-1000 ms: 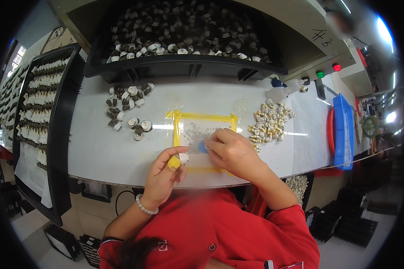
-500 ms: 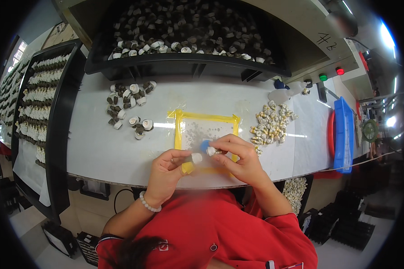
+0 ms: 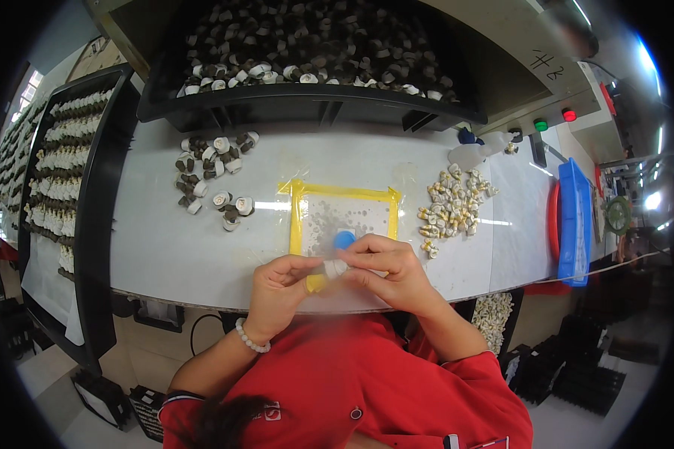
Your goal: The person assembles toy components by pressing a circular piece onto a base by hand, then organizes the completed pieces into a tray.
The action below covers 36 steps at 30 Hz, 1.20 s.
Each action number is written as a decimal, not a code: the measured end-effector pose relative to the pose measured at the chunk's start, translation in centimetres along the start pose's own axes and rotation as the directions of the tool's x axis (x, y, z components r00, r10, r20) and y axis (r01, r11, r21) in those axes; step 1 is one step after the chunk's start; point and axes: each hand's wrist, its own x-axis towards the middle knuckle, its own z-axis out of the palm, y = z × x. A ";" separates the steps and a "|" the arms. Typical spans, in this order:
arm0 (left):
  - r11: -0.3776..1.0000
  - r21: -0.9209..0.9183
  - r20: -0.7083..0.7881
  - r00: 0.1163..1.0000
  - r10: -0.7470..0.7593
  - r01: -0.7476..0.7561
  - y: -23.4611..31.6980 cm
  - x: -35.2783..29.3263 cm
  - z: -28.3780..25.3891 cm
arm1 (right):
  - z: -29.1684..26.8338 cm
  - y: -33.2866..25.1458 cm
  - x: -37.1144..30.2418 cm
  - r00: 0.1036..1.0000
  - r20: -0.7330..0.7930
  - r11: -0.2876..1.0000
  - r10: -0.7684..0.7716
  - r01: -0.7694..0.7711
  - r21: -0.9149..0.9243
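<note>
Left hand [image 3: 283, 286] and right hand [image 3: 391, 271], fingers clamped on white pieces [image 3: 335, 269] between them, parts pile [image 3: 457, 200] at two o'clock

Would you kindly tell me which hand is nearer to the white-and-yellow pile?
Right. The right hand is left of the pile and closer to the person's body, not touching it; the left hand is farther left.

A green button [image 3: 541, 126] and a red button [image 3: 570, 115] sit side by side on a pale panel [image 3: 513, 106] at upper right, while a blue bin [image 3: 574, 224] stands just beside a partly hidden red object [image 3: 553, 223]. A round green object [image 3: 618, 215] shows beyond; dark trays [image 3: 569, 378] sit below.
</note>
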 end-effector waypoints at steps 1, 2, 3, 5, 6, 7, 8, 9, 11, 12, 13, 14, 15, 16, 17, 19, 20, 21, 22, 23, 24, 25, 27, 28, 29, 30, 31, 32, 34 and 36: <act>1.000 -0.002 0.001 1.000 0.014 -0.014 0.0 0.0 0.0 | 0.0 0.1 -0.1 1.000 -0.007 1.000 0.005 -0.005 -0.005; 1.000 -0.004 0.004 1.000 0.028 -0.028 0.0 0.0 0.0 | 0.2 0.2 -0.2 1.000 -0.006 0.999 -0.006 0.006 0.042; 1.000 -0.007 0.023 0.999 0.026 -0.025 0.1 0.2 0.1 | 0.2 0.3 -0.3 1.000 -0.011 0.996 -0.015 0.016 0.085; 0.999 0.032 -0.010 1.000 -0.005 0.005 0.4 0.1 0.0 | 0.6 0.8 -0.4 0.999 -0.032 0.993 0.004 0.000 0.122; 1.000 0.028 0.007 1.000 -0.008 0.008 0.6 0.0 0.1 | 0.7 0.9 -0.7 0.999 -0.033 0.985 0.014 -0.008 0.173; 0.999 0.021 0.028 0.998 -0.047 0.047 1.0 -0.2 0.1 | 0.6 0.7 -1.0 0.999 -0.046 0.986 0.022 -0.014 0.163; 0.996 0.015 0.049 0.995 -0.087 0.086 1.3 -0.3 0.1 | 0.5 0.5 -1.3 0.999 -0.045 0.983 0.025 -0.016 0.181; 0.996 0.012 0.058 0.994 -0.089 0.089 1.5 -1.0 0.0 | 0.4 0.2 -1.6 0.999 -0.038 0.979 0.024 -0.016 0.202; 0.963 0.263 -0.084 0.992 0.092 -0.067 1.9 -2.3 -0.6 | -1.0 0.6 -3.1 0.997 -0.066 0.992 0.044 -0.036 0.124; 0.962 0.266 -0.085 0.992 0.093 -0.068 2.3 -2.9 -1.5 | -2.0 0.7 -3.9 0.986 -0.137 0.980 0.094 -0.116 -0.164; 0.748 0.618 -0.042 0.939 0.341 -0.244 2.8 -3.3 -2.8 | -3.1 1.1 -4.5 0.970 -0.215 0.881 0.117 -0.201 -0.428; 0.381 0.862 0.091 0.840 0.535 -0.336 3.3 -3.6 -3.6 | -4.0 2.4 -5.7 0.947 -0.310 0.895 0.086 -0.210 -0.393; 0.373 0.867 0.088 0.838 0.538 -0.330 3.5 -3.7 -4.1 | -4.6 3.5 -6.8 0.912 -0.406 0.908 0.057 -0.217 -0.359; 0.194 0.919 0.178 0.801 0.572 -0.343 3.8 -3.6 -4.5 | -5.0 3.3 -7.1 0.899 -0.426 0.896 0.101 -0.269 -0.354; 0.008 0.940 0.272 0.764 0.586 -0.341 4.1 -3.7 -5.0 | -5.2 2.9 -7.1 0.885 -0.443 0.883 0.144 -0.317 -0.347; -0.052 0.947 0.289 0.771 0.568 -0.318 4.0 -3.6 -5.2 | -5.0 3.3 -7.2 0.888 -0.438 0.886 0.142 -0.311 -0.343; -0.059 0.942 0.305 0.767 0.565 -0.331 4.2 -3.4 -4.6 | -4.9 3.6 -7.3 0.900 -0.415 0.880 0.131 -0.299 -0.369; -0.065 0.935 0.324 0.761 0.562 -0.349 4.4 -3.0 -4.1 | -4.7 3.8 -7.2 0.910 -0.396 0.871 0.120 -0.288 -0.397; 0.023 0.934 0.279 0.770 0.573 -0.356 4.6 -2.9 -4.0 | -4.5 3.6 -6.8 0.914 -0.387 0.879 0.122 -0.281 -0.386; 0.014 0.939 0.273 0.770 0.576 -0.343 5.1 -2.7 -4.3 | -4.2 3.4 -6.3 0.919 -0.378 0.885 0.114 -0.267 -0.381; 0.008 0.946 0.254 0.754 0.606 -0.325 5.6 -2.3 -4.4 | -4.0 3.1 -5.9 0.927 -0.366 0.891 0.083 -0.234 -0.390; 0.003 0.951 0.238 0.735 0.634 -0.310 6.0 -1.8 -4.4 | -3.7 2.9 -5.5 0.934 -0.355 0.894 0.053 -0.203 -0.401; -0.061 0.974 0.206 0.730 0.652 -0.220 7.0 0.0 -4.0 | -3.0 2.9 -4.5 0.953 -0.302 0.853 -0.014 -0.147 -0.501; -0.121 0.984 0.178 0.722 0.669 -0.131 7.5 0.8 -3.8 | -2.6 2.8 -4.0 0.967 -0.246 0.799 -0.072 -0.092 -0.595; -0.119 0.983 0.182 0.721 0.668 -0.138 7.6 1.6 -3.9 | -2.3 2.7 -3.6 0.966 -0.250 0.796 -0.069 -0.098 -0.598; -0.145 0.985 0.165 0.736 0.656 -0.092 7.6 2.3 -4.1 | -1.9 2.5 -3.2 0.974 -0.203 0.779 -0.101 -0.049 -0.625; -0.172 0.984 0.149 0.751 0.643 -0.047 7.5 2.8 -4.2 | -1.6 2.3 -2.8 0.979 -0.156 0.760 -0.130 -0.002 -0.650; -0.168 0.984 0.155 0.751 0.642 -0.059 7.4 3.1 -4.3 | -1.4 2.0 -2.3 0.977 -0.131 0.770 -0.169 0.048 -0.636; -0.223 0.973 0.181 0.768 0.614 -0.051 7.2 3.6 -4.7 | -1.4 1.3 -1.9 0.988 -0.106 0.797 -0.111 0.025 -0.603; -0.186 0.979 0.178 0.772 0.611 -0.078 7.2 3.7 -4.8 | -2.1 1.2 -1.8 0.996 -0.076 0.824 -0.055 0.003 -0.567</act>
